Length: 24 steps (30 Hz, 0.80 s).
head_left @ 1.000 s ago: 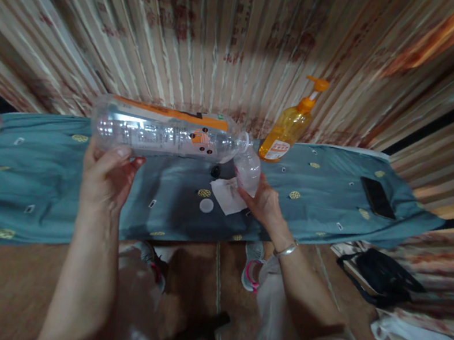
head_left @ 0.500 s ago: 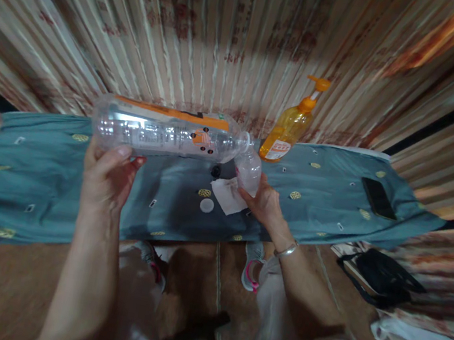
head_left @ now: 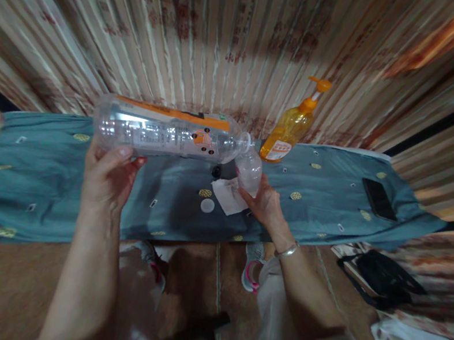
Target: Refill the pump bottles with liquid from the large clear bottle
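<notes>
My left hand (head_left: 109,175) is closed round the base end of a large clear plastic bottle (head_left: 163,134) with an orange label. The big bottle lies almost level in the air, its neck pointing right. Its mouth meets the top of a small clear bottle (head_left: 250,169), which leans to the left in my right hand (head_left: 265,200). Whether liquid is passing between them I cannot tell. Below the small bottle, a white tissue (head_left: 228,197) lies on the cloth. Beside it are a round white cap (head_left: 207,206) and a small black cap (head_left: 216,172).
An orange pump bottle (head_left: 287,128) stands at the back of the table, right of the two bottles. Farther right lies a black phone (head_left: 379,198) on the green tablecloth (head_left: 54,175). A black bag (head_left: 384,277) is below on the right. Curtains (head_left: 216,33) hang behind.
</notes>
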Motion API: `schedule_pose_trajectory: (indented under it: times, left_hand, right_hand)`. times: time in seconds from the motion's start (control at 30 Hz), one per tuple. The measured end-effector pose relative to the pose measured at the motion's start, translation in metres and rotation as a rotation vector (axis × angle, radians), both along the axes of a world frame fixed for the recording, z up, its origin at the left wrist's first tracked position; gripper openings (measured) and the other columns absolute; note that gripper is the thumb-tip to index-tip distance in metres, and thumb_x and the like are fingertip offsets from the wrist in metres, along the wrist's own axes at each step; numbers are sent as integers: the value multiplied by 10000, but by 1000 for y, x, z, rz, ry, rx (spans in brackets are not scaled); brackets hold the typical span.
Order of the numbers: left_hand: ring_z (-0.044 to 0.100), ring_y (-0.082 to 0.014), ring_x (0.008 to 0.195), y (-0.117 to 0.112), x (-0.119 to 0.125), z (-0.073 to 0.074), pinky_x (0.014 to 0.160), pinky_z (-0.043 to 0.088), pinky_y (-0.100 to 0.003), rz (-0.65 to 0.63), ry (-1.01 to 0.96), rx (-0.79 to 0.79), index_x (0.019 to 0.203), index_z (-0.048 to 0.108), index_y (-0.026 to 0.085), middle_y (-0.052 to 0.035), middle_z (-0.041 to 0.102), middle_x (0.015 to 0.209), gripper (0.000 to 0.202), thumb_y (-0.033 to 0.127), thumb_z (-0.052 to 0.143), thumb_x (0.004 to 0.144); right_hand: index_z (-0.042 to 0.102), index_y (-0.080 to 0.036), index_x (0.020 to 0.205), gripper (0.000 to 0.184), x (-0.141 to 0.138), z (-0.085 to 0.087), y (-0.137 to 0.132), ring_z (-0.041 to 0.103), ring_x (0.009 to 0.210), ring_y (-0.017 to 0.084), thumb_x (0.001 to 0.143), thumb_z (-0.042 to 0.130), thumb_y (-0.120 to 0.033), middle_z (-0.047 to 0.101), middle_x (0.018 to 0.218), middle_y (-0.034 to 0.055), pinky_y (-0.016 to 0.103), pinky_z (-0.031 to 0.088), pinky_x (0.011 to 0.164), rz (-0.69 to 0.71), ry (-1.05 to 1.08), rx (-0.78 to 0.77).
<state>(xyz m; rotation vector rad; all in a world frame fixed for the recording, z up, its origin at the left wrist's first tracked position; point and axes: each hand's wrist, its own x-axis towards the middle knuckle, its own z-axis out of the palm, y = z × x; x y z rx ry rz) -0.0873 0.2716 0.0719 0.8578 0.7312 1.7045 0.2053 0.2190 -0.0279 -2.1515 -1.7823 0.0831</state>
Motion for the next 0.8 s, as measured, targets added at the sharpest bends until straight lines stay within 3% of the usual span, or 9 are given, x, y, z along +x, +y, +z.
schedule_pose_trajectory:
  times: [0.5, 0.8]
  left_hand:
    - [592, -122, 601, 0, 1, 1, 488, 475, -205, 29, -20, -37, 916, 700, 232, 35, 684, 721, 566, 98, 844, 385]
    - [587, -128, 608, -1, 1, 1, 491, 478, -202, 33, 0, -21, 1022, 704, 261, 48, 630, 656, 656, 103, 843, 401]
  right_hand:
    - [435, -20, 1401, 708, 0, -4, 2, 745, 973, 308, 912, 640, -488, 759, 1060, 226, 320, 531, 779, -21, -14, -9]
    - [442, -28, 1392, 671, 1, -3, 2, 741, 983, 302, 914, 646, -453, 750, 1074, 225, 324, 529, 774, -8, 4, -10]
